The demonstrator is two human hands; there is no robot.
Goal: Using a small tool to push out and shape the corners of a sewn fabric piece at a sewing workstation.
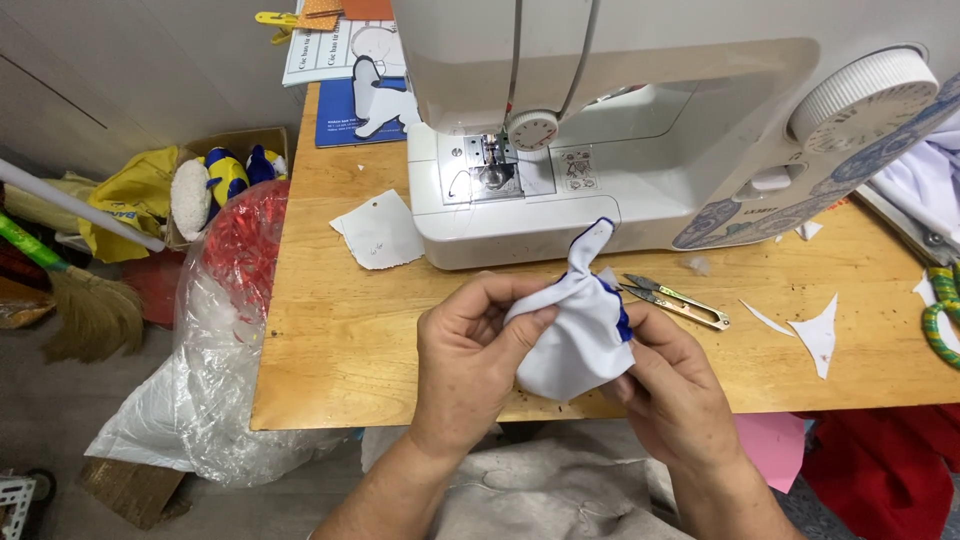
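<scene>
Both forearms rise from the bottom edge and meet at the middle. The left hand (465,355) shows its back, fingers curled inward, thumb pressing toward the right. The right hand (670,385) is angled left, fingers bent in a closed grip opposite it.

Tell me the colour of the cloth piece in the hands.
White with blue edging, seen in the head view: the cloth piece.

White fabric piece (577,335) edged in blue; white sewing machine (640,150) with blue-grey patterned trim; honey-brown wooden tabletop (340,340); red netting (245,240) at nine o'clock.
</scene>
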